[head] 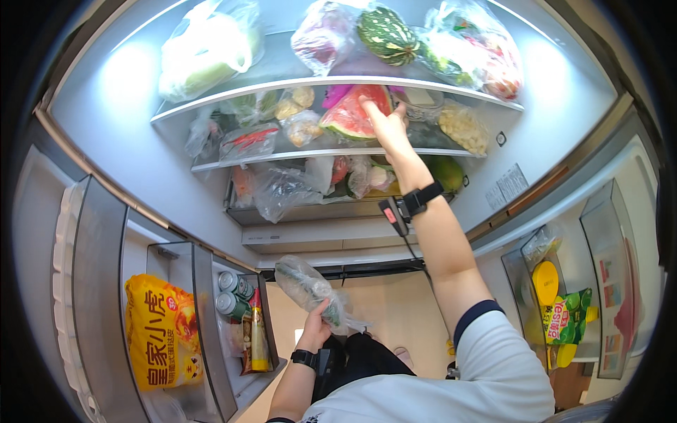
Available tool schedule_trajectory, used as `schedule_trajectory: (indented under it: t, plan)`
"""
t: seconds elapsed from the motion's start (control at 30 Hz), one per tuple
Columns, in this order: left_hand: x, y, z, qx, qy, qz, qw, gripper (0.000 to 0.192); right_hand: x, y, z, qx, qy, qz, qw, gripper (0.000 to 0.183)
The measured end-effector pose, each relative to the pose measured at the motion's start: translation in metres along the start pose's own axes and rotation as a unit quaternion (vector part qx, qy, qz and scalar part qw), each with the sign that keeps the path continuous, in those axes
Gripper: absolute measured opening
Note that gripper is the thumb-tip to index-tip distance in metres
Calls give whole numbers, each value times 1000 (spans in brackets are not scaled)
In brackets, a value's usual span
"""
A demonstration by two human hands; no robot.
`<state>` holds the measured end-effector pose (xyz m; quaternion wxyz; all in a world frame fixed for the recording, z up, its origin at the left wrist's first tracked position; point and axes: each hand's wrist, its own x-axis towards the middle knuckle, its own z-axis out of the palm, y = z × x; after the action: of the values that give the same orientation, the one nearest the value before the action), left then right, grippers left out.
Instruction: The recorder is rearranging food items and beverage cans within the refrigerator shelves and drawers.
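Observation:
My right hand point(390, 127) reaches onto the middle shelf of an open refrigerator. It grips a cut watermelon wedge point(349, 113), apparently film-wrapped, with the thumb on the red flesh and fingers at its right side. Low in front of my body, my left hand point(316, 329) holds a clear plastic bag point(307, 283) of green vegetables, whose exact kind is blurred by the plastic. Beside the wedge are bagged round yellowish items point(300, 127) on the left. A clear bowl point(420, 99) and a bag of pale yellow pieces point(463, 127) lie to its right.
Above, the top shelf point(338, 82) carries a striped green squash point(387, 36) and bagged produce. Below is a drawer point(317, 211) with more bags. Open doors flank me; a yellow food bag point(161, 333) and cans point(232, 305) fill left bins, a green packet point(568, 317) the right.

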<state>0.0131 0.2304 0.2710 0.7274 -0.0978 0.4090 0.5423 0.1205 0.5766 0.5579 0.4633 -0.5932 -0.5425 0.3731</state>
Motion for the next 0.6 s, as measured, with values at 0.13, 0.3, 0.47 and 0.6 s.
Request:
schedule_trajectory:
  t: [0.13,0.3,0.47,0.6]
  plan:
    - [4,1,-1,11,2,1,1000,36,60,49,-25,105,59,66,991,102]
    - [-2,-2,-2,10,10,-7,1000,34,92,63,-74,484,-42,178,856,61]
    - [-5,-2,-11,10,37,0,999,34,100,61,-69,512,-50,208,832,43]
    - [-11,0,-3,35,43,-5,998,35,103,58,-71,492,-44,176,852,41]
